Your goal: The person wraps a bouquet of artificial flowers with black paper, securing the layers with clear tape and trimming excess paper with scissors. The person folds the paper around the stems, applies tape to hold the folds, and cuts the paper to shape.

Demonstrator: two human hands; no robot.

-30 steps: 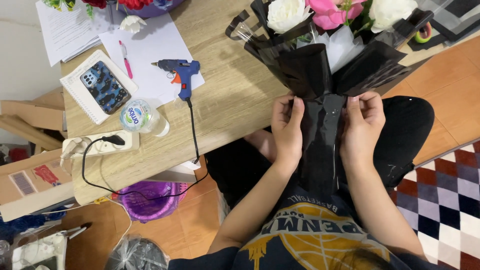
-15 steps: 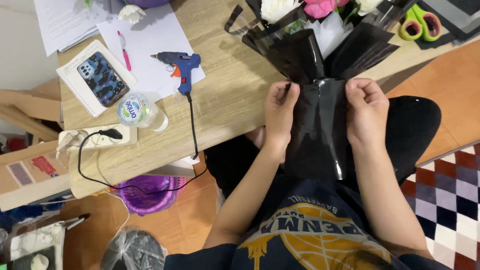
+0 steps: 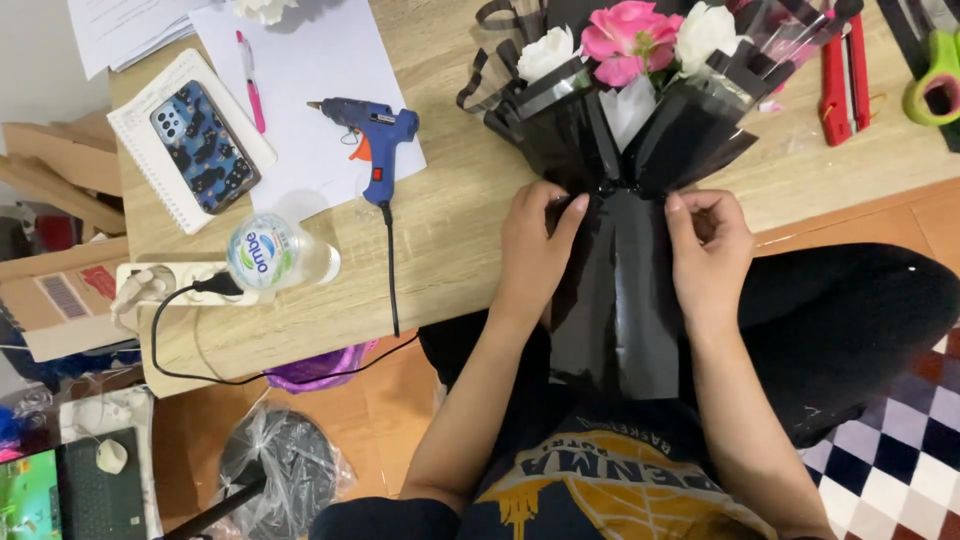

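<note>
Wooden table (image 3: 450, 250), L hand (image 3: 535, 240) & R hand (image 3: 710, 245) fingers pinching black-wrapped bouquet (image 3: 620, 170) neck, glue gun (image 3: 370, 140) nearby

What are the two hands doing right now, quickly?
Left hand: closed, pinching the black wrapping of the bouquet at its waist.
Right hand: closed, gripping the same wrapping from the other side.

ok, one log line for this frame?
left hand: pinching bouquet wrap at neck | right hand: pinching opposite side | glue gun: idle on table
</note>
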